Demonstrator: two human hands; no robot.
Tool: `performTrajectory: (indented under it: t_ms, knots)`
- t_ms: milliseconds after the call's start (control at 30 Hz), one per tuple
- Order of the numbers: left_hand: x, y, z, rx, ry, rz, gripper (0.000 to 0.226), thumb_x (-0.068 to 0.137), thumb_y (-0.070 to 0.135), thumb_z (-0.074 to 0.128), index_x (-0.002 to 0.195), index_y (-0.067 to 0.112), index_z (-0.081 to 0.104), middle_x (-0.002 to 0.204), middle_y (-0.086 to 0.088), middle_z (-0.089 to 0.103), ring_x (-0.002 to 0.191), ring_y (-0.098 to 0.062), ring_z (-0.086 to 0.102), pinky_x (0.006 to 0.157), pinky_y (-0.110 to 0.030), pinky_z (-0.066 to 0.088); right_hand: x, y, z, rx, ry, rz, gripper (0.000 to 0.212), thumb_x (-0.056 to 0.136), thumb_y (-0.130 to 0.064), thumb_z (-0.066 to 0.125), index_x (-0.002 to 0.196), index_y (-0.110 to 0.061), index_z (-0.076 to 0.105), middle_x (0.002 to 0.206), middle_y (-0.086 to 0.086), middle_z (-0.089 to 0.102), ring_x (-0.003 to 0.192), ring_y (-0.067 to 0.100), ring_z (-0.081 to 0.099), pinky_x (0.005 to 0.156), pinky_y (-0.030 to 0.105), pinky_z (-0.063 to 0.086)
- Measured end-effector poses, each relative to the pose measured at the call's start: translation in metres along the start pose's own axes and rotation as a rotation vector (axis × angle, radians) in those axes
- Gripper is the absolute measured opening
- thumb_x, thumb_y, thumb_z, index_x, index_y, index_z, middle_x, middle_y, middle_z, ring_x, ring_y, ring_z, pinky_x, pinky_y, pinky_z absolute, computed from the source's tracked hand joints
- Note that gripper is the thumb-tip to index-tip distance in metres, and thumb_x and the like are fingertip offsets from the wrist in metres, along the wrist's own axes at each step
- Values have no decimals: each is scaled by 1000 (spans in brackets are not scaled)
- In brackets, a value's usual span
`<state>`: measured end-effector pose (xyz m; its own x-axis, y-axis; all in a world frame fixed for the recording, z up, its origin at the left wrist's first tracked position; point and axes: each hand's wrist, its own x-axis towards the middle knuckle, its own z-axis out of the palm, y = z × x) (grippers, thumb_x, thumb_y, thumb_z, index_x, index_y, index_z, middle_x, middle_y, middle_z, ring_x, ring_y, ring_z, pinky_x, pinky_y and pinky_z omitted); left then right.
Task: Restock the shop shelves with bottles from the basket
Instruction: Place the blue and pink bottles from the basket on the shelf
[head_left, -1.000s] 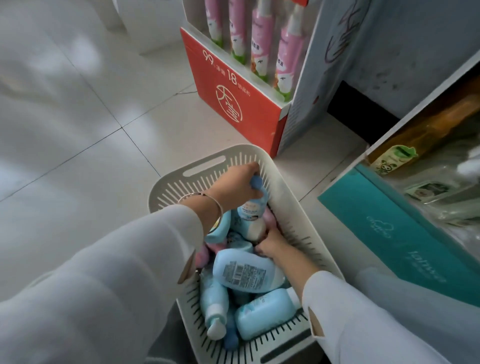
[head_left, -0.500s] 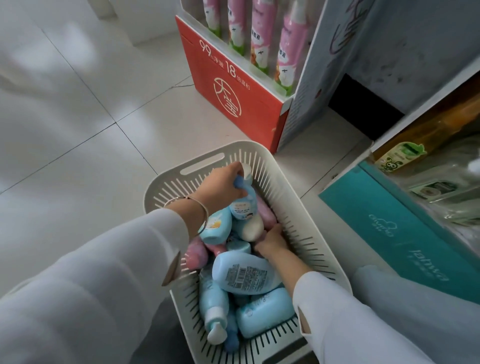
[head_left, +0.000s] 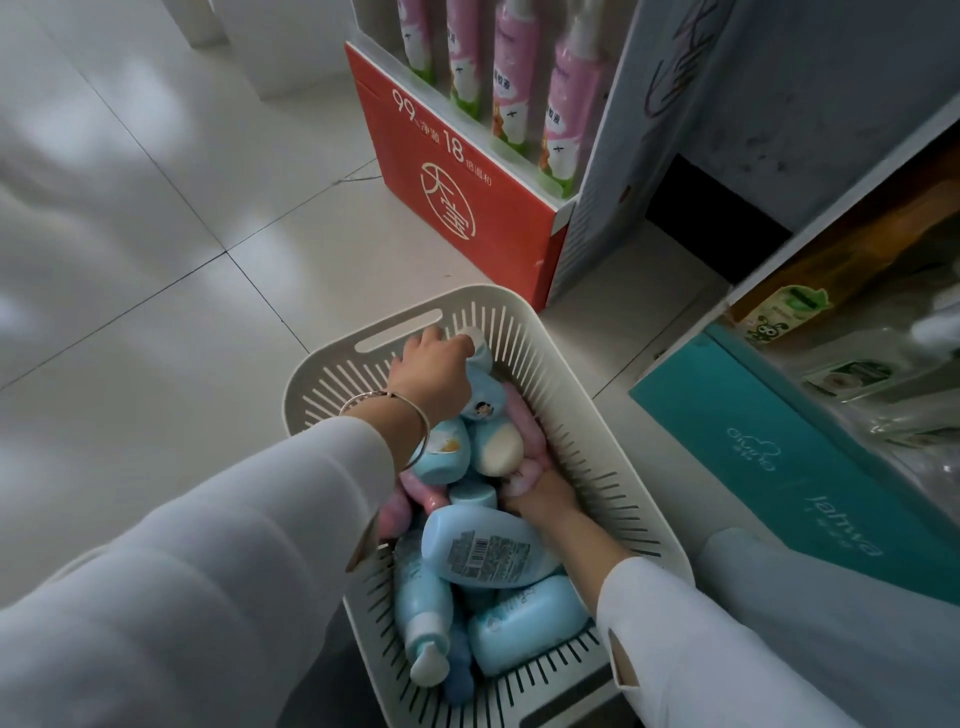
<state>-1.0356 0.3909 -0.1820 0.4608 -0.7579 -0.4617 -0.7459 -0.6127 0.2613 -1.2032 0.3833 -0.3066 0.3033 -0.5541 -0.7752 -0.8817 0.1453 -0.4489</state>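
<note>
Restocking has barely begun: the slatted cream plastic basket (head_left: 571, 395) on the floor is full of bottles, left hand (head_left: 434, 371) fingers grasping a pale blue white-capped bottle (head_left: 485, 387), right hand (head_left: 540, 491) grasping a pink bottle (head_left: 527, 470).

Red display box (head_left: 457, 171): white "99", "18" with small Chinese characters beside them, not legible, plus a circled white Chinese logo below. Teal box (head_left: 779, 467) on the right: white "jahwa" and a smaller cloud-outline brand word, unclear. Blue bottle (head_left: 483, 551) in the basket: barcode label, fine print too small. Pink bottles (head_left: 514, 78) in the display: Chinese characters, blurred.
</note>
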Motion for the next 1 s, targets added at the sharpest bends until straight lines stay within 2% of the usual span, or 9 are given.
performTrajectory:
  t_ms: [133,267,400,533,667,733,867,933,1000]
  knots:
    - [-11,13,-7,68,-39,124,41,88,19,54,129,21,49,133,-11,43,125,-32,38,103,-40,33,-8,6,-10,253,133,40,60,62,-28,77,117,-7,62,110,14,68,98,28,66,85,41,55]
    - [-36,35,-13,64,-236,256,34,92,20,52,124,10,54,125,-13,56,114,-28,53,92,-29,38,-40,-8,-27,167,233,-16,54,76,-30,74,120,-2,59,115,16,65,106,30,63,86,31,50]
    - [-59,49,-20,45,-289,283,35,93,17,51,127,11,51,125,-11,57,114,-26,53,92,-26,37,-68,-18,-36,223,327,-155,54,72,-27,80,114,-1,56,113,15,65,106,31,62,84,32,46]
    - [-83,48,-35,-25,-205,212,37,94,10,45,131,8,45,127,-12,55,116,-26,53,93,-28,40,-91,-44,-60,446,185,-307,53,76,-22,78,121,-8,53,115,10,63,105,26,62,85,34,52]
    - [-113,48,-61,-21,-161,196,47,93,8,47,138,9,35,132,-14,51,119,-28,50,96,-30,39,-126,-67,-83,752,31,-302,56,83,-22,69,129,-19,38,121,11,55,97,27,62,54,27,54]
    - [-130,56,-75,-44,-147,204,50,93,7,46,141,11,32,132,-16,50,115,-29,52,94,-30,40,-143,-75,-95,863,-31,-300,53,85,-22,68,128,-24,38,119,10,55,91,26,62,52,30,56]
    - [-162,77,-101,-220,-78,126,36,97,12,41,132,8,44,109,-14,60,82,-25,59,75,-36,53,-176,-89,-118,1101,-6,-300,41,85,-14,65,117,-19,41,107,15,56,80,26,62,65,43,57]
    - [-177,88,-113,-310,-55,116,34,97,25,44,126,6,48,83,-3,58,65,-19,58,58,-29,54,-195,-93,-131,1176,22,-310,34,85,-12,65,106,-17,39,103,17,55,79,29,62,60,44,58]
    - [-190,101,-125,-382,9,132,38,95,32,49,122,6,49,77,0,55,65,-20,62,52,-26,53,-213,-95,-145,1235,39,-344,28,85,-12,66,96,-16,40,103,20,55,82,33,62,54,42,58]
